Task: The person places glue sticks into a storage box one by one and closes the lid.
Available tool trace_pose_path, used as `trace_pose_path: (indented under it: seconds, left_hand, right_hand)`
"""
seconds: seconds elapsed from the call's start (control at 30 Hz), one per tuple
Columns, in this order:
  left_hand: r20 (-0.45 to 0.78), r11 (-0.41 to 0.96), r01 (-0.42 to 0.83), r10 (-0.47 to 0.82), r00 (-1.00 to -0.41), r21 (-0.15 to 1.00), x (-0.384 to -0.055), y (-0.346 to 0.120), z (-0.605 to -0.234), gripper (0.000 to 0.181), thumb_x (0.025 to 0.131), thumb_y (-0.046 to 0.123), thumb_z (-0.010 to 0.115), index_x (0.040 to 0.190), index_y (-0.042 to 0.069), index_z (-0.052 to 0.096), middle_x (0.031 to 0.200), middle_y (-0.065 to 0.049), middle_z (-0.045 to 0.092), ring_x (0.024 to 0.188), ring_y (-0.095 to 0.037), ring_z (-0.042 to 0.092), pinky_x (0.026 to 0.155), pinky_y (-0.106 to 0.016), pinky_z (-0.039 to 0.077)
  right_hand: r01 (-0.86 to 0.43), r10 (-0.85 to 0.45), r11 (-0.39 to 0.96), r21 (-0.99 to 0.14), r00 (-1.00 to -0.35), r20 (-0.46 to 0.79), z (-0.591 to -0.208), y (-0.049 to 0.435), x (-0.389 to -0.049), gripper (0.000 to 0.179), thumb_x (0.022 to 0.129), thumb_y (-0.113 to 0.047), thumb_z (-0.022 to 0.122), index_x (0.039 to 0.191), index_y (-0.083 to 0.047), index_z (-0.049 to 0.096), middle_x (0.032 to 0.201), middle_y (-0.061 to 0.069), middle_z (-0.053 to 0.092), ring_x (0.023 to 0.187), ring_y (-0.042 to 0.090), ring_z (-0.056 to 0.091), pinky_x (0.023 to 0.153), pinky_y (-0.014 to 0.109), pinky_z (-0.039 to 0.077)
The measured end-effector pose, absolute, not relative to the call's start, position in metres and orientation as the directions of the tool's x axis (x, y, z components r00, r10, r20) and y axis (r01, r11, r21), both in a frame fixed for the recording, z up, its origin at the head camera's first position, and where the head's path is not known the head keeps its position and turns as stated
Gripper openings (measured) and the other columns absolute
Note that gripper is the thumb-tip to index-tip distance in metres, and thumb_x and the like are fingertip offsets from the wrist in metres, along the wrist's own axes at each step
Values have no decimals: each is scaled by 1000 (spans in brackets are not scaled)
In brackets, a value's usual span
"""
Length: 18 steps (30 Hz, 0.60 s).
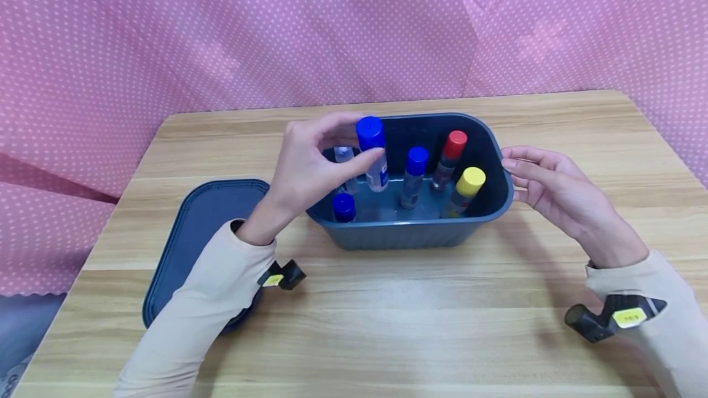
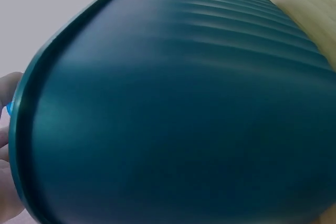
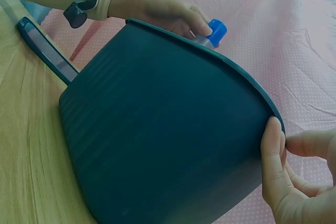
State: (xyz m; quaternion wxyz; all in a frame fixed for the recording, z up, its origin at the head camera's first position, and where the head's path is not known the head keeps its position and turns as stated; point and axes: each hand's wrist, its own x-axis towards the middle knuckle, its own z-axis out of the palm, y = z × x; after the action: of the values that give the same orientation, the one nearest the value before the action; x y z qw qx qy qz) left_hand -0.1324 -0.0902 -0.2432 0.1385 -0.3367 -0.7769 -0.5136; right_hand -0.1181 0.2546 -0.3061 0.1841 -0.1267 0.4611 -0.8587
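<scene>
My left hand [image 1: 314, 167] grips a small clear bottle with a blue cap [image 1: 370, 134] between thumb and fingers, upright and over the left part of a dark blue plastic bin [image 1: 409, 233]. At the bin's right end my right hand [image 1: 564, 192] pinches the rim; the right wrist view shows thumb and fingers [image 3: 272, 153] on either side of it. Inside stand more small bottles: one blue-capped [image 1: 416, 161] in the middle, one red-capped [image 1: 455, 145], one yellow-capped [image 1: 471, 182], and another blue-capped one [image 1: 344, 207] at front left. A further clear bottle [image 1: 343, 154] is partly hidden behind my left hand.
A dark blue lid [image 1: 190, 244] lies on the wooden table [image 1: 398, 324] left of the bin, partly under my left forearm. Behind the table hangs a pink dotted cloth [image 1: 354, 29]. Each sleeve carries a black wrist camera.
</scene>
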Motion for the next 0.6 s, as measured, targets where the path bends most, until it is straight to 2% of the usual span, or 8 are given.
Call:
trace_pose_path:
  seconds: [0.23, 0.6]
  left_hand:
    - [436, 317, 582, 426, -793, 749, -135, -90, -246, 36, 78, 6, 80, 110, -5, 67, 95, -13, 72, 86, -20, 70, 82, -36, 57]
    - [275, 398, 501, 501, -820, 768, -140, -89, -247, 31, 79, 10, 79, 107, 0, 69, 99, -10, 72, 88, -19, 71, 81, -30, 57]
  right_hand:
    - [204, -426, -499, -842, -904, 33, -304, 253, -118, 29, 100, 8, 37, 110, 5, 64, 104, 10, 66, 92, 19, 67, 75, 32, 57]
    - [207, -418, -493, -845, -908, 21, -303, 253, -118, 28, 100, 8, 37, 111, 5, 63, 103, 10, 66, 91, 19, 67, 74, 32, 57]
